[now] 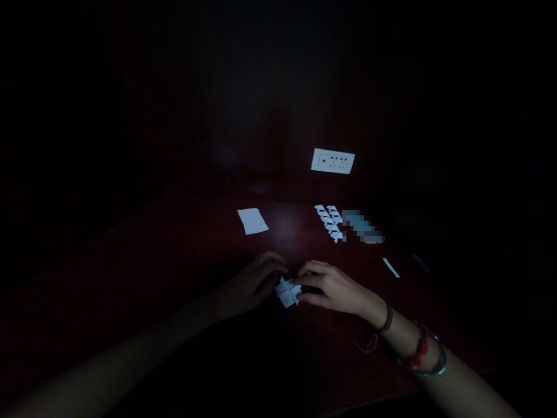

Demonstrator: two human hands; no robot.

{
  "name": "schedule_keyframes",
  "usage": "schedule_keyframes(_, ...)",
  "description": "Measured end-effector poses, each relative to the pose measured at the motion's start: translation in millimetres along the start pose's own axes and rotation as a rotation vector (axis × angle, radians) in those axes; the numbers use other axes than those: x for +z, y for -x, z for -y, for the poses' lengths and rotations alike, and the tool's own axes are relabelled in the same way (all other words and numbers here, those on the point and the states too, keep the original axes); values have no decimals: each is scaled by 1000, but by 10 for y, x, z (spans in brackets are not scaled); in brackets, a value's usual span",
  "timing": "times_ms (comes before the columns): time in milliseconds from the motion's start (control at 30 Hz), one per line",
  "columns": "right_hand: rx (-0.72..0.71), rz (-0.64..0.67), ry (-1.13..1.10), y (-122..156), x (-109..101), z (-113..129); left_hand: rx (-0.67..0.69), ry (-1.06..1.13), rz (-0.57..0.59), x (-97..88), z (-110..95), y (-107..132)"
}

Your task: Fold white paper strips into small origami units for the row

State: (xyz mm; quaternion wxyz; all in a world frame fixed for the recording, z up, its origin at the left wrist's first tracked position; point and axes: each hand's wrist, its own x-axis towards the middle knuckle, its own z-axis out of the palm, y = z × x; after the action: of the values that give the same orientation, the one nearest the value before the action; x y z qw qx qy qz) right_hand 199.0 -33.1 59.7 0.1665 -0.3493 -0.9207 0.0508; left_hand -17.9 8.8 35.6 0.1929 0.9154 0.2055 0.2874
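Observation:
The scene is very dark. A small white folded paper piece (288,292) lies on the dark reddish table (183,273), pinched between my two hands. My left hand (253,284) curls its fingers onto the piece's left edge; a ring shows on one finger. From the right, my right hand (331,287) closes finger and thumb on its other edge. Red cords and a metal bangle circle my right wrist.
A flat white paper sheet (252,220) lies further back at centre. Several small folded white pieces (329,222) sit in rows at the back right, beside a blurred bluish object (362,227). A thin white strip (390,267) lies right. A white wall socket (333,161) is behind.

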Motion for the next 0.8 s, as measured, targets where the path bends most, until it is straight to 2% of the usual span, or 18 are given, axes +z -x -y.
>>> schedule_keyframes(167,-7,0,-30,-2,3,-8,93,-161,181,-83,40,44)
schedule_keyframes(367,-63,83,-68,-6,-26,9,210,-400,219,-88,69,56)
schedule_keyframes(467,-29,28,-26,-15,-35,32,226,-473,189,-64,59,40)
schedule_keyframes(633,14,-84,-4,-31,-22,46,110,-405,97,-62,-1,40)
schedule_keyframes(800,113,-175,-225,-59,28,44,-31,-193,12,-73,-89,27)
